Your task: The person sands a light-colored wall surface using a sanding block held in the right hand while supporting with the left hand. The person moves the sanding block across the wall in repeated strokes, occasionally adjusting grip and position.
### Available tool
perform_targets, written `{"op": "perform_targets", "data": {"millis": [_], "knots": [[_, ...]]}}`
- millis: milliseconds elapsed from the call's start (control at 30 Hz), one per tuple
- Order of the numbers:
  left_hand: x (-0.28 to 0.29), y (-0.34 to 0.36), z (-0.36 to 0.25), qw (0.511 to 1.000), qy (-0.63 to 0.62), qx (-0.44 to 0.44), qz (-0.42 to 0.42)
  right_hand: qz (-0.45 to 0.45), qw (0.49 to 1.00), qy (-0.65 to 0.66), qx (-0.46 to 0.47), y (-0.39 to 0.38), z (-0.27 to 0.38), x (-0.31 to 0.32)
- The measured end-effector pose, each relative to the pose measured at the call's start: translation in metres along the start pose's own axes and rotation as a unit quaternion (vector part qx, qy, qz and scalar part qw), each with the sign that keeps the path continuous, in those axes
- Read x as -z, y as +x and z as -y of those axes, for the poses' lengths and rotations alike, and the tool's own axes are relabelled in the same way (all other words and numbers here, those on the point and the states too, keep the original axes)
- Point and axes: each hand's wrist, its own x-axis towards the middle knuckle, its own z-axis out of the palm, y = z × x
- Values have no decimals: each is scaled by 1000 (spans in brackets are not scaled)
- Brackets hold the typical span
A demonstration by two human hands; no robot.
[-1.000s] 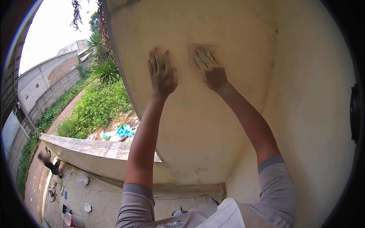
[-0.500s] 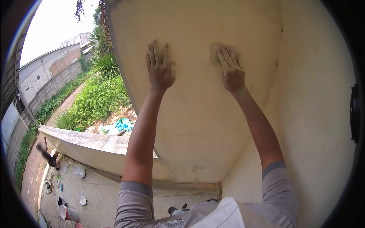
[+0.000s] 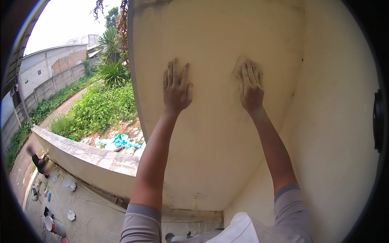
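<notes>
A cream plastered wall [image 3: 210, 137] fills the middle of the view. Against it lies my left hand [image 3: 177, 93], palm flat and fingers spread, holding nothing. To its right, my right hand [image 3: 251, 89] presses a small beige sheet of sandpaper [image 3: 240, 67] to the same wall. Its fingers lie close together over the sheet, hiding most of it; an upper-left corner sticks out. Pale dust coats the fingers of my right hand. Both arms reach upward.
A side wall [image 3: 336, 121] meets this one at the right. At left runs a low wall [image 3: 89, 156] with weeds [image 3: 95, 109] beyond. A person [image 3: 38, 162] is by its far end. A bucket [image 3: 54, 227] and several items lie on the sheet-covered floor [image 3: 93, 214].
The view has tilted up, showing more of the upper wall. Both hands sit somewhat higher on the wall, and my right hand has turned more upright with the sandpaper. The distant person has lowered an arm.
</notes>
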Motion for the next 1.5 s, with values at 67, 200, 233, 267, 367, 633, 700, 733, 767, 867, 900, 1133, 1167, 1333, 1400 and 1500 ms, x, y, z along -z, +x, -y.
{"op": "perform_targets", "data": {"millis": [67, 200, 233, 267, 367, 633, 700, 733, 767, 867, 900, 1133, 1167, 1333, 1400, 1500], "knots": [[1, -2, -1, 1000, 2, -4, 1, -40, 998, 15, -43, 52, 1, 2], [6, -4, 2, 1000, 15, -2, 20, -26, 997, 63, -32, 35, 37, -8], [7, -5, 6, 999, 0, -5, 32, 17, 998, 58, -3, 4, 41, -9], [8, -10, 8, 999, -18, -12, 35, 53, 997, 45, 27, -34, 39, -9], [14, -14, 27, 997, -39, -43, 46, 78, 997, -3, 20, -44, 13, 5], [24, -30, 51, 998, -38, -26, 54, -73, 995, 41, -50, 69, 77, -24], [25, -37, 56, 997, -55, -21, 54, -3, 999, 30, 18, 4, 101, -32], [25, -38, 60, 996, -63, -24, 54, 33, 998, 25, 51, -17, 110, -32], [27, -41, 68, 996, -66, -28, 58, 38, 997, 26, 56, -17, 110, -28], [31, -39, 80, 998, -44, -17, 44, 20, 998, 30, 48, 34, 105, -11], [29, -43, 76, 999, -35, 10, 37, -7, 999, 29, 24, 60, 109, -17], [24, -117, 60, 990, -42, 119, 64, 25, 990, 59, 122, 58, 211, -58], [25, -138, 66, 990, -45, 113, 74, 56, 981, 66, 175, 39, 214, -59], [54, -187, 106, 987, -82, 36, 137, 4, 993, 43, 107, 106, 197, -51], [58, -171, 95, 984, -110, 32, 137, -90, 989, 116, 2, 158, 196, -68], [72, -180, 92, 982, -93, 37, 159, -68, 994, 76, 50, 131, 270, -88]]}}
